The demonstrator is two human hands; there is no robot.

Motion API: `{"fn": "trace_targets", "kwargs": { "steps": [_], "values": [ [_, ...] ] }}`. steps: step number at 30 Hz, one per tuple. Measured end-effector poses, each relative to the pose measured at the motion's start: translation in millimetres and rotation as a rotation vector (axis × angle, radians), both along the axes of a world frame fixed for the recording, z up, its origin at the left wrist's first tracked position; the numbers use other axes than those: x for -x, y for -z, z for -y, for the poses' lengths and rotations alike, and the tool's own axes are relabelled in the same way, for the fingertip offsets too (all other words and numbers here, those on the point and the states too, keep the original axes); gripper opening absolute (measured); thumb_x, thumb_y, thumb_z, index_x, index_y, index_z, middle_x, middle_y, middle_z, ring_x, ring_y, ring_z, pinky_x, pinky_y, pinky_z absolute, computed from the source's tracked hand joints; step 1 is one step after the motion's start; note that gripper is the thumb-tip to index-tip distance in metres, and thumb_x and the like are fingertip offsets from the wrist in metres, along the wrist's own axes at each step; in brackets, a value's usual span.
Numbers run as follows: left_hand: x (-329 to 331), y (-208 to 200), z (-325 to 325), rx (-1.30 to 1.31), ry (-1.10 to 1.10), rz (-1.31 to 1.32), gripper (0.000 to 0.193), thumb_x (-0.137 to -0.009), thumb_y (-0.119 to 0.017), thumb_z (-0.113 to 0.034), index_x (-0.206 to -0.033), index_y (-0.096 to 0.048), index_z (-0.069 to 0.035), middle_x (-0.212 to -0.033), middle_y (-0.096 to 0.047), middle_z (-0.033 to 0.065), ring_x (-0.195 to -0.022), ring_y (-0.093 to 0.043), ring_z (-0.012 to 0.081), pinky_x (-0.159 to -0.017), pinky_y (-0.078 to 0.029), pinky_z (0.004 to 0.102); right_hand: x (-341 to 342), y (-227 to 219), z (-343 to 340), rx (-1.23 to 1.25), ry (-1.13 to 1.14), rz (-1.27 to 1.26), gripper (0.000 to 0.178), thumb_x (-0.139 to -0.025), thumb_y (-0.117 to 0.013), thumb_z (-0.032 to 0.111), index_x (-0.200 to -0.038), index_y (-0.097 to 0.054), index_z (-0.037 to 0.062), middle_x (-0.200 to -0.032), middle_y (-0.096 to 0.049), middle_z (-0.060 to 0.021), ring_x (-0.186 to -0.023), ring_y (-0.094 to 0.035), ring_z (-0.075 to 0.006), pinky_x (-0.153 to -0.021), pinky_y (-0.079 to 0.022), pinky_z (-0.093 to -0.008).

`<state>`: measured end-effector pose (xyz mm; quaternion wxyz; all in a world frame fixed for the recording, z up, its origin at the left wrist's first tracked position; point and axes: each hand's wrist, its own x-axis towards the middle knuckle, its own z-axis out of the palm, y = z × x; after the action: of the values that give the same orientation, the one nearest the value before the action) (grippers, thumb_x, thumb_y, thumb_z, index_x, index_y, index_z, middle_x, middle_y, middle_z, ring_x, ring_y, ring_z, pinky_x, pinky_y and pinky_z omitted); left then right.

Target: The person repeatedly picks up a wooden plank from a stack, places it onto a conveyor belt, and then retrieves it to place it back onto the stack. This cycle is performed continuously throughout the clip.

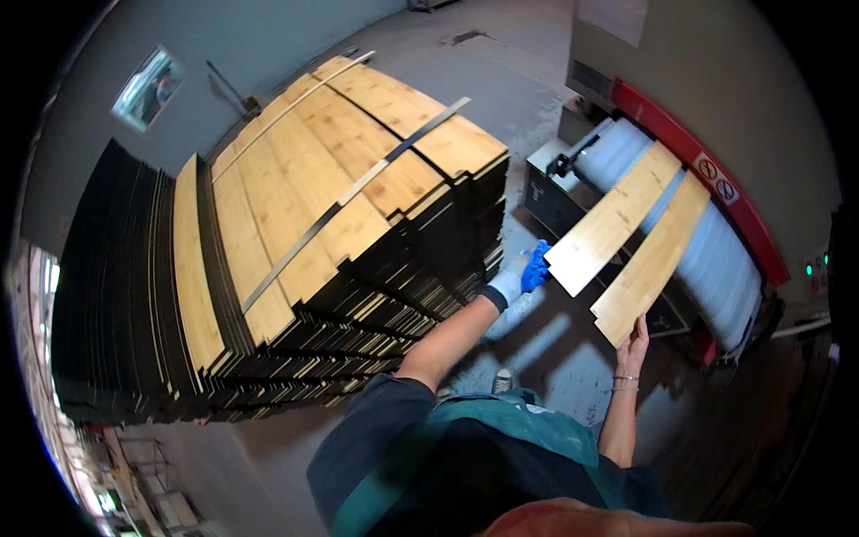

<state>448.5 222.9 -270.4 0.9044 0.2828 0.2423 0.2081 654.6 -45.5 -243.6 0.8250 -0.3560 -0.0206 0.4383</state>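
Observation:
My left hand (535,267), in a white glove with blue coating, is at the near left corner of a light wooden plank (613,219). Its fingers look curled against that corner, partly hidden. My right hand (633,347), bare with bracelets at the wrist, grips the near end of a second wooden plank (653,259), fingers mostly beneath it. Both planks lie side by side at a slant, a narrow gap between them. Their far ends rest on the ribbed pale belt (725,273) of a machine; their near ends jut out toward me.
To my left stands a large stack of dark-edged planks (313,170), crossed by flat strips (358,183). More planks stand on edge (116,286) at its far left. A red guard bar (752,224) runs along the machine housing (707,80). Grey floor (501,67) lies behind.

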Motion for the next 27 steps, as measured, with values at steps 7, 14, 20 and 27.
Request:
{"fn": "trace_targets", "kwargs": {
  "steps": [7,14,20,27],
  "values": [
    [56,-21,16,0.025,0.043,0.154,0.050,-0.102,-0.042,-0.043,-0.140,-0.044,-0.011,-0.130,-0.057,0.0156,-0.117,-0.058,0.0304,-0.095,-0.048,0.0424,23,-1,9,-0.032,0.042,-0.170,0.049,-0.099,-0.054,0.042,-0.124,-0.056,-0.0005,-0.131,-0.058,-0.0154,-0.115,-0.058,-0.0301,-0.099,-0.047,-0.0448],
    [218,-155,120,-0.369,-0.147,0.155,0.054,-0.102,-0.049,-0.035,-0.136,-0.045,0.007,-0.124,-0.060,0.0163,-0.109,-0.061,0.0202,-0.097,-0.049,0.0349,82,80,51,-0.007,-0.747,-0.323,0.028,-0.098,-0.054,0.026,-0.102,-0.061,-0.0001,-0.097,-0.069,-0.0148,-0.080,-0.068,-0.0221,-0.066,-0.058,-0.0310],
    [398,-276,201,-0.913,-0.778,-0.499,0.044,-0.104,-0.045,-0.030,-0.131,-0.053,0.004,-0.122,-0.063,0.0132,-0.107,-0.061,0.0199,-0.094,-0.047,0.0325,290,-153,-74,0.062,-1.018,0.354,0.027,-0.095,-0.062,0.026,-0.108,-0.062,0.0027,-0.096,-0.069,-0.0134,-0.074,-0.068,-0.0190,-0.060,-0.056,-0.0291],
    [487,-313,253,-1.205,-1.476,-1.144,0.043,-0.101,-0.045,-0.011,-0.142,-0.042,0.000,-0.141,-0.048,0.0160,-0.102,-0.063,0.0214,-0.082,-0.051,0.0304,464,-292,-183,-0.239,-1.374,0.622,0.028,-0.100,-0.054,0.025,-0.108,-0.060,-0.0003,-0.093,-0.069,-0.0132,-0.074,-0.067,-0.0166,-0.058,-0.056,-0.0300]
  ]
}}
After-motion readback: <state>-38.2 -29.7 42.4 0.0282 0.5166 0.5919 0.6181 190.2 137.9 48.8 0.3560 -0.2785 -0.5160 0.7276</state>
